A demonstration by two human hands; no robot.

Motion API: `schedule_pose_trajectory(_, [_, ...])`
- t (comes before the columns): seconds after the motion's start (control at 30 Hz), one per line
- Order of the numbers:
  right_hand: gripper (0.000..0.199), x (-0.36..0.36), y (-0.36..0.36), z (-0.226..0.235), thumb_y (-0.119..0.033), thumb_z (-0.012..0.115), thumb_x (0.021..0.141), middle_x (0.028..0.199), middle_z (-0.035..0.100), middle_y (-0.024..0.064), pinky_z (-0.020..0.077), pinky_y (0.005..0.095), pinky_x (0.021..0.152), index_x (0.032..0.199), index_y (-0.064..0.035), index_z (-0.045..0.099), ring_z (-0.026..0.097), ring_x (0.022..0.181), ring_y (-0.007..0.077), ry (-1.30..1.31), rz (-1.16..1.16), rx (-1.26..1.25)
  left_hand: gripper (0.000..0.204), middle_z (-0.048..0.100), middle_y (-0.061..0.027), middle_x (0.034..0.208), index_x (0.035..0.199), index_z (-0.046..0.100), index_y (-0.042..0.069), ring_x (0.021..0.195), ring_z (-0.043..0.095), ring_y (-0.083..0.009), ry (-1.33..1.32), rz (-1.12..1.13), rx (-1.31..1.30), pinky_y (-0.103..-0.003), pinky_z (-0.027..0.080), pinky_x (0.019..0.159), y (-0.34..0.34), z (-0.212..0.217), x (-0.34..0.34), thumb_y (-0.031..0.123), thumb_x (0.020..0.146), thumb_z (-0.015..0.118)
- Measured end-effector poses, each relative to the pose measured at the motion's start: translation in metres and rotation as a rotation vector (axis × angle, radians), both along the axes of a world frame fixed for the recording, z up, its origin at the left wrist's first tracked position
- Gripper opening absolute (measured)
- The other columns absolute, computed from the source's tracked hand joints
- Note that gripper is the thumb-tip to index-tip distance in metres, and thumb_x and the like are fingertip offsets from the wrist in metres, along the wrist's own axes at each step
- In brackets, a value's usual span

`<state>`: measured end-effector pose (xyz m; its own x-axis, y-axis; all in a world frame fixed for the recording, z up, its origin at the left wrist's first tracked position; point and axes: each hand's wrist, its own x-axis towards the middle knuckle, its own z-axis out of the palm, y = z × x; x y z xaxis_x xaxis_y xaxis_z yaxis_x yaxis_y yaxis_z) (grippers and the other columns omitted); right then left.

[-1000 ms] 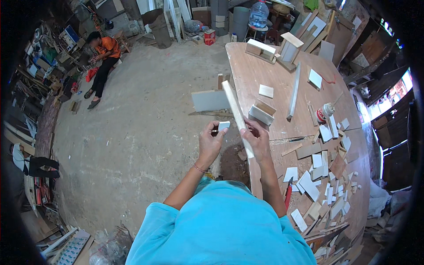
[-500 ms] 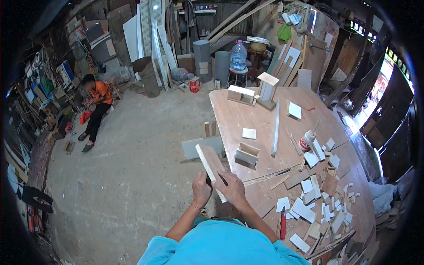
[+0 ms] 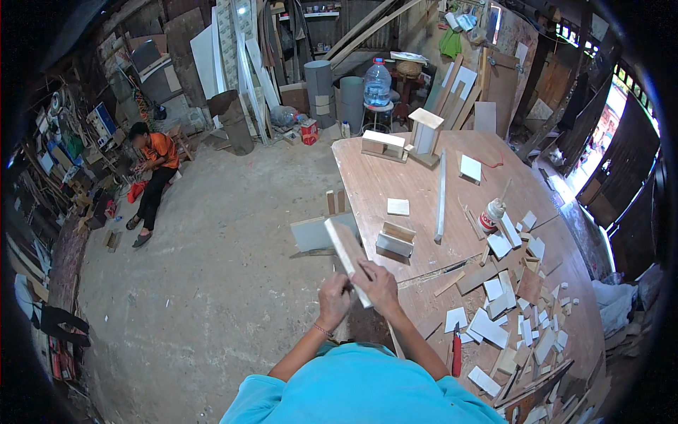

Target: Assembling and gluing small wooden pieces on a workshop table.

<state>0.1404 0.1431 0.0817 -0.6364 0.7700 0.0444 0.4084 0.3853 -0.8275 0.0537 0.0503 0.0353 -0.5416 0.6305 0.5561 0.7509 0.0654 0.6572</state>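
Observation:
My right hand [image 3: 379, 288] grips the lower end of a narrow wooden board [image 3: 346, 247] with a pale long edge. The board is held tilted in the air in front of me, beside the table's near left edge. Close against its pale edge, my left hand [image 3: 334, 300] is closed, fingers curled. What it holds, if anything, is hidden. Just beyond on the table stands a small open wooden box [image 3: 395, 242], with a white square piece [image 3: 398, 206] behind it.
The wooden table [image 3: 360, 169] carries small wooden assemblies [image 3: 426, 134], a long strip [image 3: 441, 198], a glue bottle [image 3: 492, 214], a red-handled cutter [image 3: 456, 353] and scattered white offcuts [image 3: 489, 328]. A panel [image 3: 311, 233] leans beside the table. A person in orange [image 3: 161, 152] sits far left.
The board and both hands have shifted slightly right and away from me. The board has turned, showing more of its pale edge and less of its brown face.

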Motion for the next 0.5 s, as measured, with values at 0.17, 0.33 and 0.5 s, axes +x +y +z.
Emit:
schedule_pose_trajectory(0.17, [0.05, 0.002, 0.0, -0.008, -0.039, 0.061, 0.069, 0.103, 0.057, 0.0157, 0.0428, 0.0335, 0.079, 0.108, -0.0076, 0.056, 0.056, 0.092, 0.0291, -0.003, -0.017, -0.057, 0.011, 0.047, -0.0154, 0.068, 0.074, 0.051, 0.002, 0.062, 0.049, -0.0329, -0.036, 0.011, -0.006, -0.041, 0.039, 0.055, 0.001, 0.008, 0.006, -0.003, 0.064, 0.054])
schedule_pose_trajectory(0.33, [0.052, 0.001, -0.013, -0.01, -0.043, 0.06, 0.068, 0.103, 0.057, 0.0177, 0.0426, 0.036, 0.08, 0.108, -0.01, 0.056, 0.056, 0.093, 0.0299, 0.079, 0.094, 0.036, 0.011, 0.048, -0.0151, 0.068, 0.074, 0.052, 0.002, 0.063, 0.05, -0.0329, -0.049, 0.085, -0.017, -0.041, 0.039, 0.055, -0.001, -0.003, -0.01, -0.003, 0.064, 0.053])
schedule_pose_trajectory(0.5, [0.052, -0.008, 0.008, -0.01, -0.039, 0.062, 0.069, 0.098, 0.059, 0.0189, 0.0443, 0.0325, 0.077, 0.107, -0.0048, 0.056, 0.058, 0.091, 0.0278, -0.003, -0.044, -0.225, 0.008, 0.047, -0.0161, 0.067, 0.07, 0.051, 0.0, 0.064, 0.049, -0.0326, -0.069, -0.013, 0.037, -0.04, 0.039, 0.056, 0.0, 0.001, 0.007, -0.002, 0.063, 0.053])
